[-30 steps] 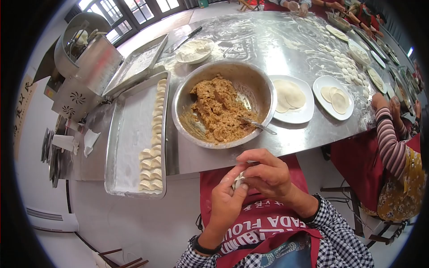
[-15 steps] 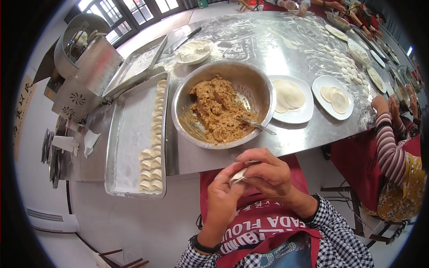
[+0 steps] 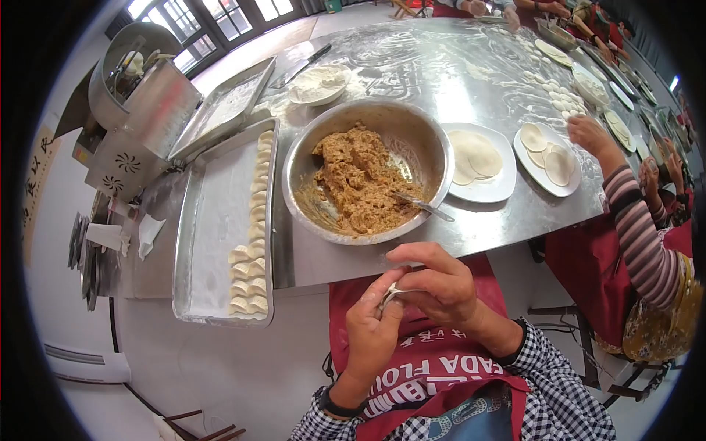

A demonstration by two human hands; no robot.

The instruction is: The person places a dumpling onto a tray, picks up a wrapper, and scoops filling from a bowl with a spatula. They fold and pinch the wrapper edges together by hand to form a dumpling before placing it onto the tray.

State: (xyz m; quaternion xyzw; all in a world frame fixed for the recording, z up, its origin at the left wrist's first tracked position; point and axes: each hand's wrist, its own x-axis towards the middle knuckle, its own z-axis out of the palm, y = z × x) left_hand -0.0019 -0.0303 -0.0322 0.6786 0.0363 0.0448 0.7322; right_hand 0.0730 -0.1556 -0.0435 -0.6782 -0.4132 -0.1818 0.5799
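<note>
Between the fingers of both my hands is a dumpling (image 3: 390, 294), its pale dough edge showing and the rest mostly covered. My left hand (image 3: 371, 316) grips it from the left, thumb and fingers closed round it. From the right, my right hand (image 3: 441, 290) pinches its edge. Both hands are above my red apron, just in front of the table edge. Beyond them stands a steel bowl (image 3: 294, 198) of brown filling (image 3: 360, 176), with a spoon (image 3: 426, 207) resting in it. A metal tray (image 3: 206, 220) to the left carries rows of folded dumplings (image 3: 248, 283).
Right of the bowl are two white plates (image 3: 494, 192) (image 3: 562, 189) with round wrappers. Farther back sit a bowl of flour (image 3: 320, 84), a knife (image 3: 305, 65) and a second tray (image 3: 228, 103). A machine (image 3: 140, 110) stands left. A co-worker's arm (image 3: 625, 198) reaches over the table at right.
My fingers have closed further over the dumpling, so less of it shows. The co-worker's hand has moved left toward the dough pieces, and another wrapper lies on the right plate.
</note>
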